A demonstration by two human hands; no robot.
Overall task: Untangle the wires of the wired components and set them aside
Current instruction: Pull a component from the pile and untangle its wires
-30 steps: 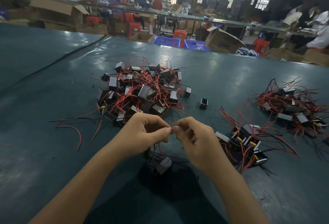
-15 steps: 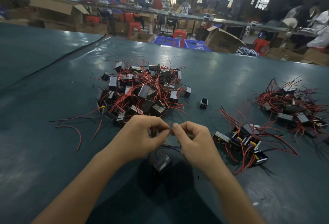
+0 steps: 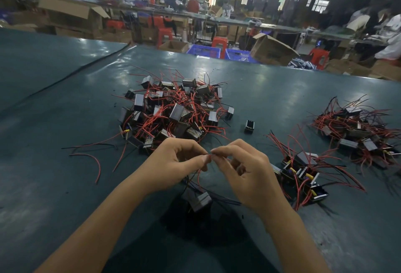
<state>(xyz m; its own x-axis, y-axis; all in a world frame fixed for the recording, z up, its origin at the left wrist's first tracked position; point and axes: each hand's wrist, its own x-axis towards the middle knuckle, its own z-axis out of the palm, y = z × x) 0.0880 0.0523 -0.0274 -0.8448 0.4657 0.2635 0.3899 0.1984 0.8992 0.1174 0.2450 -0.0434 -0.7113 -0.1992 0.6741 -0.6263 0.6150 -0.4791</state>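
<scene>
One part (image 3: pixel 200 201) sits just under the hands, over the tabletop (image 3: pixel 65 186). The left hand (image 3: pixel 173 162) and right hand (image 3: pixel 245 175) each pinch its wires (image 3: pixel 198 176), grip tight, likely to pull them apart. Farther off waits the tangled pile (image 3: pixel 173 110).

Hands in view: two, left hand (image 3: pixel 173 162), right hand (image 3: pixel 249 177).
Component heaps sitting on table (image 3: pixel 65 186): three. Large heap (image 3: pixel 173 112) lying toward far edge; small heap (image 3: pixel 303 175) lying near right hand; third heap (image 3: pixel 355 129) reaching right edge. Units per heap tangling too much for counting.
Single components: two. Lone component (image 3: pixel 249 126) lying between large and small heaps; hanging component (image 3: pixel 199 201) dangling by wires (image 3: pixel 198 177) below hands.
Stray strands trailing toward left edge: two, red strand (image 3: pixel 95 164), black strand (image 3: pixel 86 146).
Blue crates (image 3: pixel 204 51) standing beyond far edge: two.
</scene>
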